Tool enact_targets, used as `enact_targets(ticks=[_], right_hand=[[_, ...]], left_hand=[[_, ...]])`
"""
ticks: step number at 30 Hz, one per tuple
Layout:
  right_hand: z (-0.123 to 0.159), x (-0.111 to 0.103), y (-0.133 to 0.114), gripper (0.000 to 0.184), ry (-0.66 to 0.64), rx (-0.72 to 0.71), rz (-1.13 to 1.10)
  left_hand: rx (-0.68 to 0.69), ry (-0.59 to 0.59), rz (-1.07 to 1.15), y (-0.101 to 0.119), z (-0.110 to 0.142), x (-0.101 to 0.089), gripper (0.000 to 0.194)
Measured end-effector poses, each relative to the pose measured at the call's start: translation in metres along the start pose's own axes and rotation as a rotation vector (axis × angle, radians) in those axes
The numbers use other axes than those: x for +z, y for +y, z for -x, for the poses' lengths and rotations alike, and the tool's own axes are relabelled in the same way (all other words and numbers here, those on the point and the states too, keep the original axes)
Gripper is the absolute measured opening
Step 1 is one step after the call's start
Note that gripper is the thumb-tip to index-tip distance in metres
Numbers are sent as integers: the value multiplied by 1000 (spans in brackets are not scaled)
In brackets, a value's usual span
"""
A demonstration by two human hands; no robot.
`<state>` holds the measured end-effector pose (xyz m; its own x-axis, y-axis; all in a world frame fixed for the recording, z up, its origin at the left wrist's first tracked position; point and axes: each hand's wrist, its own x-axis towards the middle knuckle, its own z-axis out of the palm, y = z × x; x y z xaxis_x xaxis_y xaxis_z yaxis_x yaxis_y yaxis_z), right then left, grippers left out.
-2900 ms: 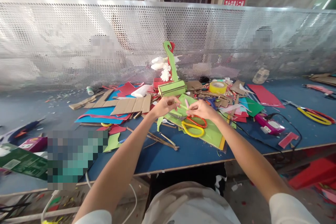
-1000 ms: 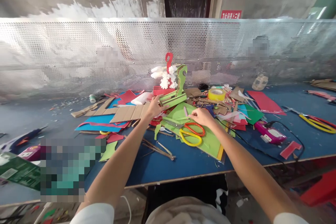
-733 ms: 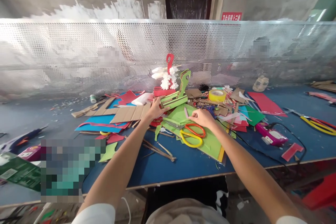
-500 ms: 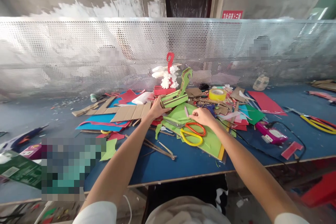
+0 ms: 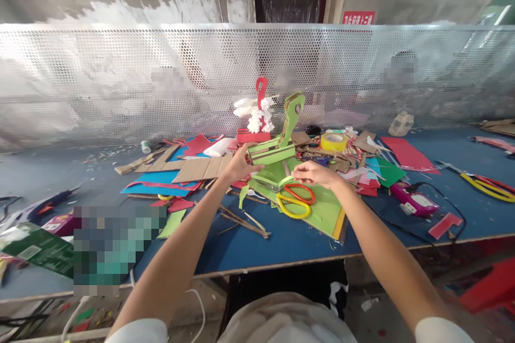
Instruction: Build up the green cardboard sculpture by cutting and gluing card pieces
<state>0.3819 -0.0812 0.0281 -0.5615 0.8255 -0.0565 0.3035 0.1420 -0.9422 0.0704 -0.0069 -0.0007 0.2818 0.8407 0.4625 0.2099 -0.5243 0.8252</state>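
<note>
My left hand [image 5: 238, 165] is closed on the left end of a green cardboard model [image 5: 273, 155], a slatted boxy base with a tall, hooked neck at its right. My right hand [image 5: 315, 174], just below and right of it, pinches a thin green paper strip [image 5: 286, 180] between its fingertips. Under the hands lie green paper sheets [image 5: 322, 209]. Scissors [image 5: 296, 215] with yellow and orange handles rest on them, their blades partly covered. Behind the green model stands a red model [image 5: 254, 136] with a hooked neck and white fluffy pieces.
Corrugated cardboard [image 5: 201, 169], blue paper [image 5: 155, 186] and scraps lie at left. Yellow tape [image 5: 333, 142], red paper [image 5: 408, 154], a purple corded device [image 5: 414, 201] and yellow-red-handled scissors [image 5: 488, 186] are at right. A perforated metal screen [image 5: 341, 75] stands behind the blue table [image 5: 249, 257].
The green model has moved slightly right, with its neck higher and closer to the screen. A green strip now shows in my right hand's fingertips.
</note>
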Motion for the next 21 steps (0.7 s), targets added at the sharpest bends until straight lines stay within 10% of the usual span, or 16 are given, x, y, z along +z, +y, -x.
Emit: enact_targets(ticks=[15,21], right_hand=[[-1,-12,9,58,17,62,408],[14,-43,15,41,499,200,695]], left_hand=[[165,-54,-166,-31,8,-1,89],[157,-40,-200,-33,6,0,89]])
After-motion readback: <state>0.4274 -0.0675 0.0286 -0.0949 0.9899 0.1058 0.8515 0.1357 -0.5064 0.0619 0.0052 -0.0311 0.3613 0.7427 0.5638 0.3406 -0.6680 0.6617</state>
